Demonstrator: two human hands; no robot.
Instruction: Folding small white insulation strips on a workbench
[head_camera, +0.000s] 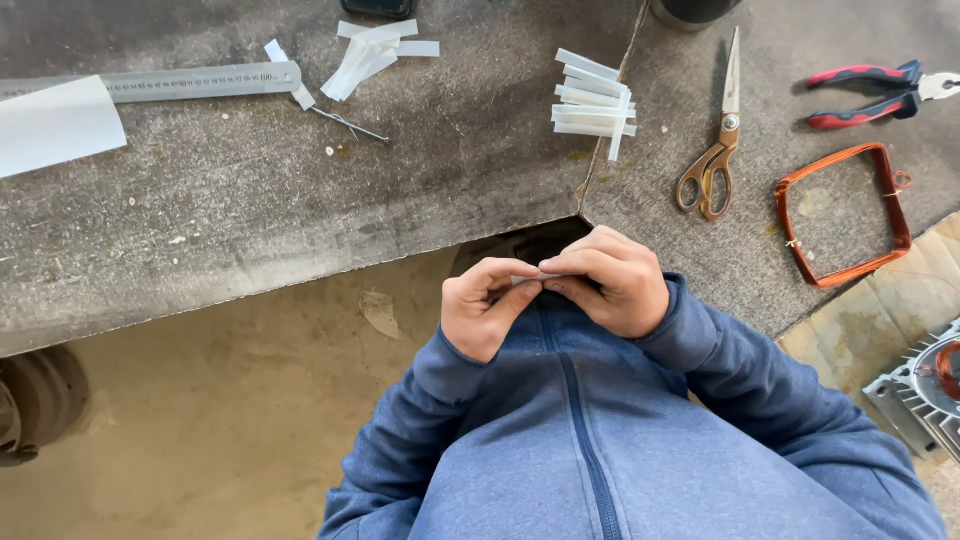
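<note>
Both my hands meet in front of my chest, below the edge of the grey worktable (250, 210). My left hand (484, 308) and my right hand (612, 282) pinch a small white strip (528, 281) between their fingertips; most of it is hidden by the fingers. A stack of similar white strips (594, 103) lies on the table just beyond my hands, and a looser bunch of white strips (368, 58) sits further back left. I wear a blue zip hoodie.
Scissors (718, 140) and red-handled pliers (872, 95) lie at the right, near a rectangular copper wire coil (846, 212). A steel ruler (170, 83), a white sheet (55, 125) and a thin needle-like tool (345, 123) lie at the left. A metal motor housing (925, 385) sits at the right edge.
</note>
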